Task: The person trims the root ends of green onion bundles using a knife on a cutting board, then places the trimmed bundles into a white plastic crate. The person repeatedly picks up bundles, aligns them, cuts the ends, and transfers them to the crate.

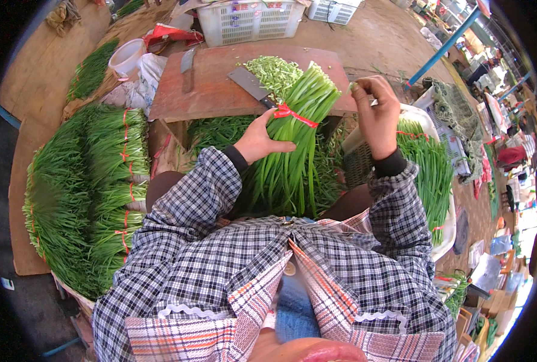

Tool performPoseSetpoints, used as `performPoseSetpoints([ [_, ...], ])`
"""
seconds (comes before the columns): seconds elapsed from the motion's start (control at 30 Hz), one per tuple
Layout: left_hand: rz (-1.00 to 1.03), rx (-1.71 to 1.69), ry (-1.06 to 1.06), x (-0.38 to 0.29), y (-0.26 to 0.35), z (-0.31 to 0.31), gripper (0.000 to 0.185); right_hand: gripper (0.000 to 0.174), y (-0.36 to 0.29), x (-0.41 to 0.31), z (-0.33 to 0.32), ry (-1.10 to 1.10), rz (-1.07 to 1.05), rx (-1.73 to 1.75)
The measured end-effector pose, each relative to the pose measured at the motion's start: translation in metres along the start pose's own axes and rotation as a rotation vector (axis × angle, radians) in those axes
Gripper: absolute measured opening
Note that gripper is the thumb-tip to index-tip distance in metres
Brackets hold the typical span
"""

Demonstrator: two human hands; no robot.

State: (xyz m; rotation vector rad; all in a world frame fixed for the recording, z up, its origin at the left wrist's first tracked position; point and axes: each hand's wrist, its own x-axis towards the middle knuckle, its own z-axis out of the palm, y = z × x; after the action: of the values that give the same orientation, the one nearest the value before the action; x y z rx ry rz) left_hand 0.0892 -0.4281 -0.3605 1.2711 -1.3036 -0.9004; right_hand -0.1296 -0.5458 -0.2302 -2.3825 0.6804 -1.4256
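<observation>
My left hand (258,144) holds a bunch of garlic chives (302,117) below its red tie (295,116), the thumb across the front of the leaves. The bunch's pale cut ends rest over the reddish board (214,97), and its green leaves hang towards my lap. Right of the bunch, my right hand (377,113) is raised, with a small pale green scrap (351,87) pinched between thumb and fingertips. Left of the cut ends lies a cleaver (250,83), its dark handle partly hidden by my left hand and the bunch. Chopped stem ends (273,72) are heaped beside its blade.
A second knife (187,65) lies on the board's left part. Tied chive bunches are stacked at my left (87,194) and in a white basket (449,226) at my right. Loose leaves (218,131) lie under the board. White plastic crates (250,22) stand beyond it.
</observation>
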Motion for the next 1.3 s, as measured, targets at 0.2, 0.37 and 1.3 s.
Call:
performPoseSetpoints([
  [0.2,-0.002,-0.027,0.022,0.003,0.002,0.002,0.095,0.031,-0.004,-0.015,0.016,-0.127,-0.010,-0.124],
  [0.37,0.040,0.207,0.081,-0.002,0.009,0.001,0.097,0.025,-0.005,-0.018,0.021,-0.087,0.127,0.025],
  [1.3,0.046,0.268,0.040,-0.002,0.013,0.001,0.093,0.011,0.008,-0.026,0.026,-0.070,0.092,0.248],
])
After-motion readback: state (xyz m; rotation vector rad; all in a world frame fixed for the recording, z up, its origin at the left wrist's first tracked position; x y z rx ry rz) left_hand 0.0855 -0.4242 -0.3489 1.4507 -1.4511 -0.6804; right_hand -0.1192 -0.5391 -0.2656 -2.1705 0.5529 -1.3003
